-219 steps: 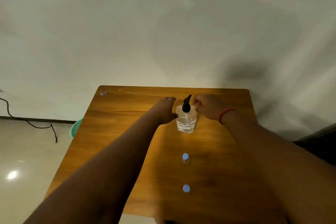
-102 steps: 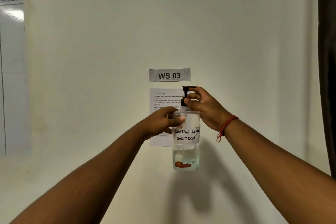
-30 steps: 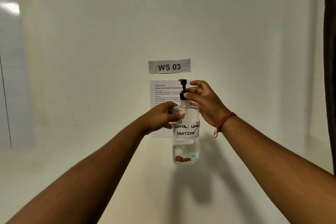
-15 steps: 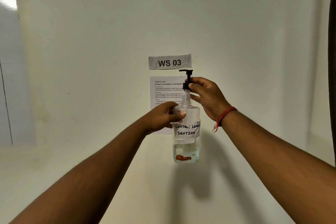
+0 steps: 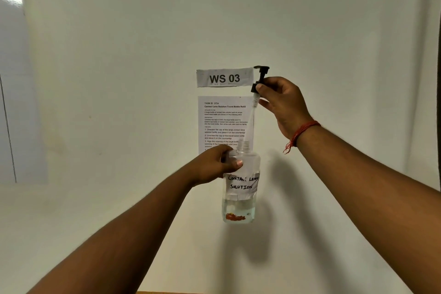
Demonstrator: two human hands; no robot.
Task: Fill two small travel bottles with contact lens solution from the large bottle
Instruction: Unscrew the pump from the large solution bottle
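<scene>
Both hands are busy: our left hand (image 5: 216,164) grips the shoulder of the bottle (image 5: 240,184), and our right hand (image 5: 282,105) pinches the collar of the pump (image 5: 260,79). Half a second ago the pump sat only a little above the neck; now we have lifted it high and to the right, so the clear dip tube (image 5: 252,117) shows along most of its length, its lower end apparently in the open neck. The bottle has barely moved. We hold it in the air before a pale wall, upright, long axis vertical, neck up, a little liquid at the bottom. The tube leans slightly, top to the right; the pump spout points left. Behind it hang a "WS 03" sign (image 5: 224,78) and a task sheet (image 5: 224,122), which the bottle and left hand partly cover. A red thread (image 5: 301,132) circles our right wrist. A sliver of desk (image 5: 167,292) shows at the bottom edge.
</scene>
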